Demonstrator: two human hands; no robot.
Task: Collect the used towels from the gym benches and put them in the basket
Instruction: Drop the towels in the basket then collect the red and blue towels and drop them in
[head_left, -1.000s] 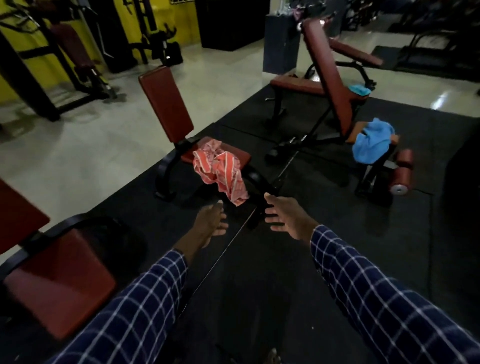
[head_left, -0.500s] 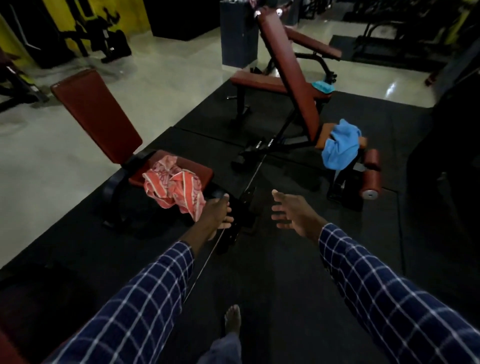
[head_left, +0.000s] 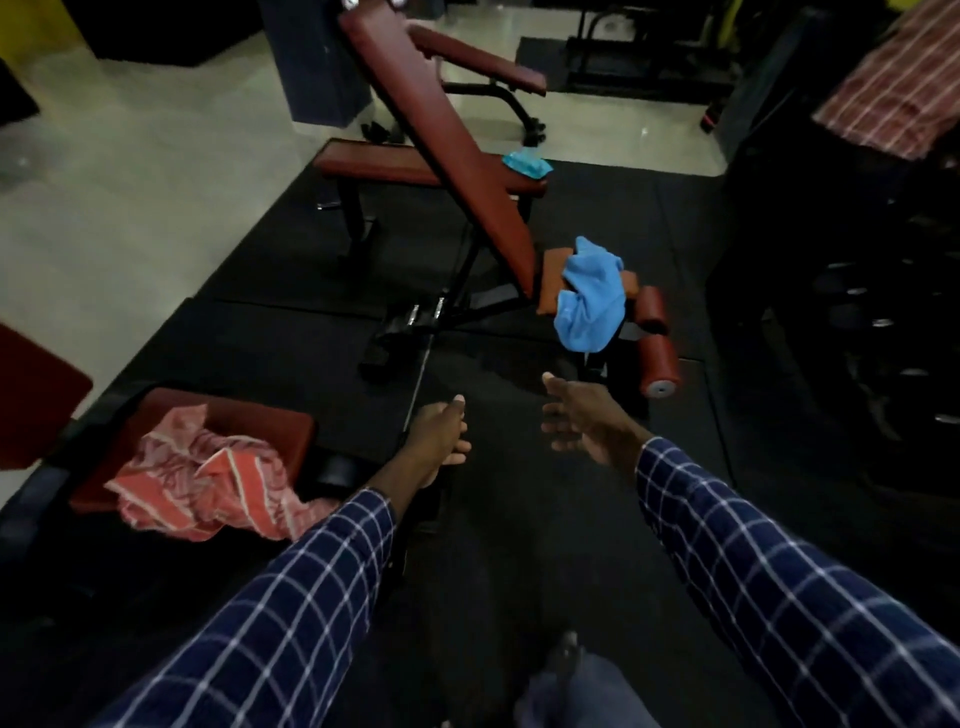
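Black gym mats (head_left: 270, 338) spread under a blue towel (head_left: 589, 301) drooping off the incline surface (head_left: 452, 161) just beyond the loose-fingered, empty right grip (head_left: 582, 421), probably its target, while the equally empty left grip (head_left: 436, 441) hovers near a striped towel (head_left: 208, 483) heaped on the nearer surface (head_left: 270, 421).

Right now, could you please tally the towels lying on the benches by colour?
Orange-red striped: 1, the striped towel
Blue: 2, the large blue towel and the small blue towel
Total: 3
Not counted: the red checked cloth at the upper right, since what it lies on is too dark to tell.
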